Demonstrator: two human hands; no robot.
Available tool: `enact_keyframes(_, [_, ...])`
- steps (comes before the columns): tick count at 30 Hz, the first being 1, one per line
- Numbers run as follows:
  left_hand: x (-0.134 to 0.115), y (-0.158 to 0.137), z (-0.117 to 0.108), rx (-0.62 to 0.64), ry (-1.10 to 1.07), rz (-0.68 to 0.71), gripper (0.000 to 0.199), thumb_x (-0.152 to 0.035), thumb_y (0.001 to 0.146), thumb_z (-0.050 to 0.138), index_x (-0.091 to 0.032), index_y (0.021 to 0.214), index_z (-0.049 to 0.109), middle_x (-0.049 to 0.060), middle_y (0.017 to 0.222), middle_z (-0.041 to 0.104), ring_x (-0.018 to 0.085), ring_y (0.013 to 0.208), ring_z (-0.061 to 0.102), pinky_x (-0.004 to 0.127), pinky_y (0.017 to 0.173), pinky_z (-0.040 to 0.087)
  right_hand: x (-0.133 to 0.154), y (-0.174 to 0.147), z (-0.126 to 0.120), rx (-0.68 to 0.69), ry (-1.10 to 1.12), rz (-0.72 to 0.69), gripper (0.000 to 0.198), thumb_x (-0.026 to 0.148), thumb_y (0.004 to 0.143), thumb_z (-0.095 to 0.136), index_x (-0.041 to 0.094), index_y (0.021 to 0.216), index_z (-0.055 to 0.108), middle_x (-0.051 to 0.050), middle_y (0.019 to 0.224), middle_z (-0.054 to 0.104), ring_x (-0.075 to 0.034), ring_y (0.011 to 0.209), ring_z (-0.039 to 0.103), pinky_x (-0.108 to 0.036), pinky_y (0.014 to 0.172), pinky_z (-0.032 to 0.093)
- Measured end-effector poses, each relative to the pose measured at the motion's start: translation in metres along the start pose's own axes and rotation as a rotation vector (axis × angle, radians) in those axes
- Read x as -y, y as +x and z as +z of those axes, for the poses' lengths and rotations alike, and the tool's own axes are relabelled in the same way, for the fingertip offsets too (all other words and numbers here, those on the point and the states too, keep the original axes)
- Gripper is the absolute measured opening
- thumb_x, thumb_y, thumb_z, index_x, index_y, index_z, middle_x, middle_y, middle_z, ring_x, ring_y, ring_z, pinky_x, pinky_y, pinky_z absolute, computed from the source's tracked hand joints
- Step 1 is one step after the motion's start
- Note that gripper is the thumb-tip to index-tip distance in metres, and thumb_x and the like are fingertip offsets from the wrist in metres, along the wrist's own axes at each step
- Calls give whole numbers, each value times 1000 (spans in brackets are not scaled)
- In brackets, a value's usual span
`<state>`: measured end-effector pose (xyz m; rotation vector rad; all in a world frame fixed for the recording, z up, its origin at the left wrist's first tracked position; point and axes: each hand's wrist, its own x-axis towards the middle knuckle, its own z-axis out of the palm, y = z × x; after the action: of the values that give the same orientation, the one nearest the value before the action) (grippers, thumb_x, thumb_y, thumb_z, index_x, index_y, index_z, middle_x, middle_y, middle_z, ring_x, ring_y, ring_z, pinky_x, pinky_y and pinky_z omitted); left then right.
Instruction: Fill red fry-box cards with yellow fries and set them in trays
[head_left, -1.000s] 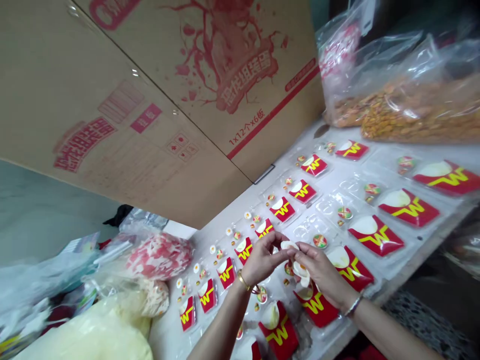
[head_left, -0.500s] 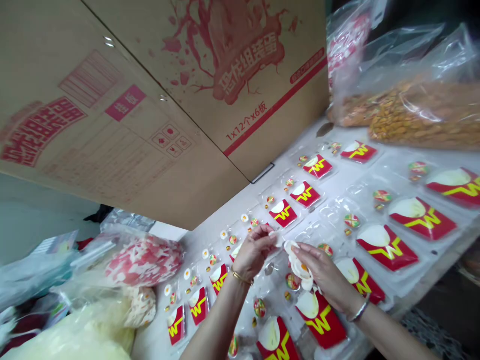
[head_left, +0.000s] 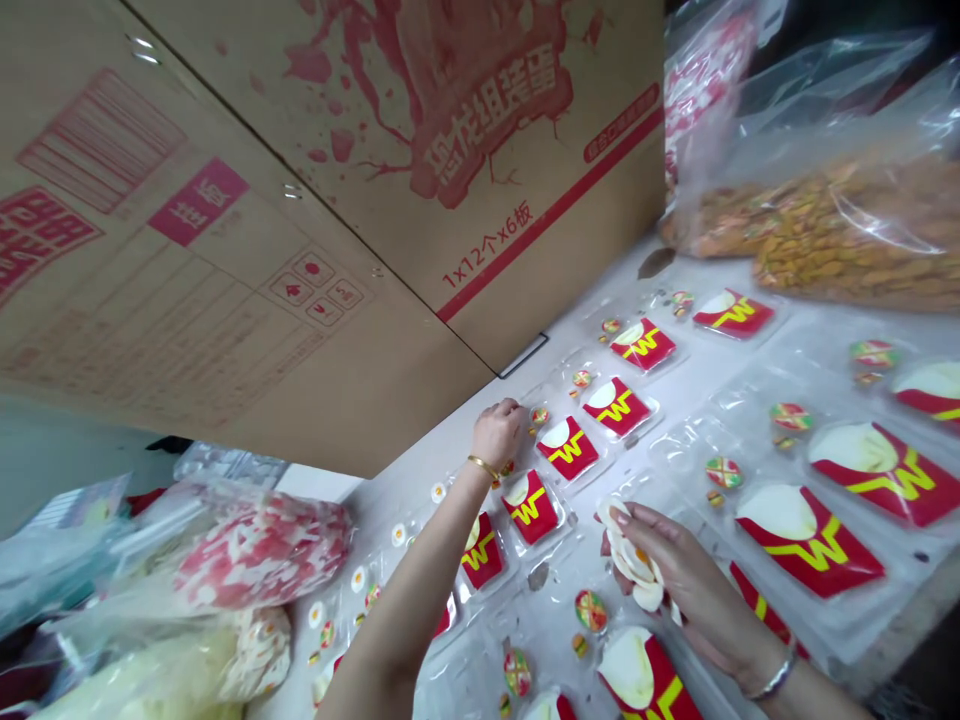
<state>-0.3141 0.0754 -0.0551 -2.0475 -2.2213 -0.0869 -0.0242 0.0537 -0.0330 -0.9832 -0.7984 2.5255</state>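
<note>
My right hand (head_left: 690, 575) is closed around a small stack of fried-egg pieces (head_left: 634, 562), white with orange-yellow yolks, above the clear plastic blister trays (head_left: 577, 530). Over the back row of trays, my left hand (head_left: 499, 430) has its fingers drawn together, touching down beside a small round red-green-yellow piece (head_left: 539, 416). Whatever is between those fingertips is hidden. Each tray near the hands holds a red fries carton (head_left: 570, 448) with a yellow W-like mark and a pale top. Fried-egg pieces (head_left: 399, 535) also lie in trays to the left.
A large cardboard box (head_left: 360, 330) stands along the table's back edge. Clear bags of orange-brown pieces (head_left: 847, 245) sit at the back right. On the left are a bag of red-and-white pieces (head_left: 262, 550) and a pale yellow bag (head_left: 165, 675).
My left hand has moved away from the right hand, forward to the back row, after pinching a white piece. My right hand has shifted slightly right and down, still gripping its stack.
</note>
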Motion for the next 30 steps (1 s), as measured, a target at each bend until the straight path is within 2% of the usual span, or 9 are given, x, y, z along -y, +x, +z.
enact_keyframes(4, [-2, -4, -8, 70, -12, 41, 25, -8, 81, 47, -21, 94, 65, 8, 99, 66, 22, 90, 53, 37, 80, 38, 2, 5, 1, -2, 17, 27, 24, 47, 82, 58, 25, 88, 60, 2, 61, 59, -11, 49, 46, -23, 42, 30])
enact_keyframes(6, [-8, -7, -18, 58, -91, -5, 25, -10, 82, 48, -22, 96, 65, 8, 102, 66, 24, 95, 52, 40, 83, 37, 4, 6, 2, -5, 20, 28, 24, 48, 81, 58, 24, 87, 59, 1, 65, 61, -11, 49, 47, -22, 41, 28])
enact_keyframes(9, [-32, -14, -41, 60, -414, -122, 23, -25, 88, 49, -23, 105, 64, 9, 111, 63, 23, 100, 53, 39, 86, 39, 10, 8, 5, 12, 19, 16, 27, 49, 82, 56, 23, 83, 59, 0, 64, 60, -11, 48, 48, -21, 38, 25])
enact_keyframes(12, [-72, -23, -67, 266, -858, -110, 25, -37, 85, 56, -22, 103, 64, 7, 106, 63, 19, 96, 57, 31, 84, 43, 17, 12, 7, 29, 42, -10, 27, 49, 81, 57, 22, 83, 58, 1, 62, 59, -11, 46, 47, -20, 36, 24])
enact_keyframes(15, [-103, -26, -78, 373, -1085, -130, 22, -39, 79, 64, -18, 87, 63, 4, 91, 64, 16, 85, 58, 27, 79, 44, 24, 16, 7, 48, 73, -27, 28, 48, 83, 55, 21, 85, 59, 2, 55, 55, -10, 43, 44, -20, 36, 24])
enact_keyframes(18, [-104, -8, -65, 266, -1244, -297, 23, -39, 80, 63, -16, 81, 57, 2, 77, 62, 12, 71, 57, 24, 67, 44, 29, 17, 1, 39, 153, 2, 23, 39, 80, 59, 21, 95, 61, 0, 68, 61, -10, 48, 48, -19, 36, 26])
enact_keyframes(21, [-76, 31, -38, 83, -1283, -430, 25, -37, 75, 66, -15, 78, 54, 0, 69, 58, 10, 62, 54, 22, 61, 43, 34, 15, -9, 52, 247, 21, 28, 28, 76, 63, 23, 103, 60, -1, 86, 64, -10, 57, 53, -18, 39, 29])
enact_keyframes(24, [-43, 75, -11, -32, -1128, -507, 19, -30, 71, 66, -15, 74, 54, -3, 62, 54, 8, 55, 49, 21, 56, 39, 38, 12, -17, 44, 230, 28, 30, 28, 76, 65, 22, 105, 60, -1, 82, 62, -9, 58, 51, -16, 40, 29])
enact_keyframes(30, [-23, 120, 21, 79, -786, -566, 12, -23, 66, 64, -15, 75, 59, -2, 63, 55, 9, 57, 48, 21, 52, 33, 46, 17, -26, -13, 177, -43, 32, 37, 79, 66, 25, 105, 53, 6, 65, 51, -5, 48, 40, -15, 39, 23])
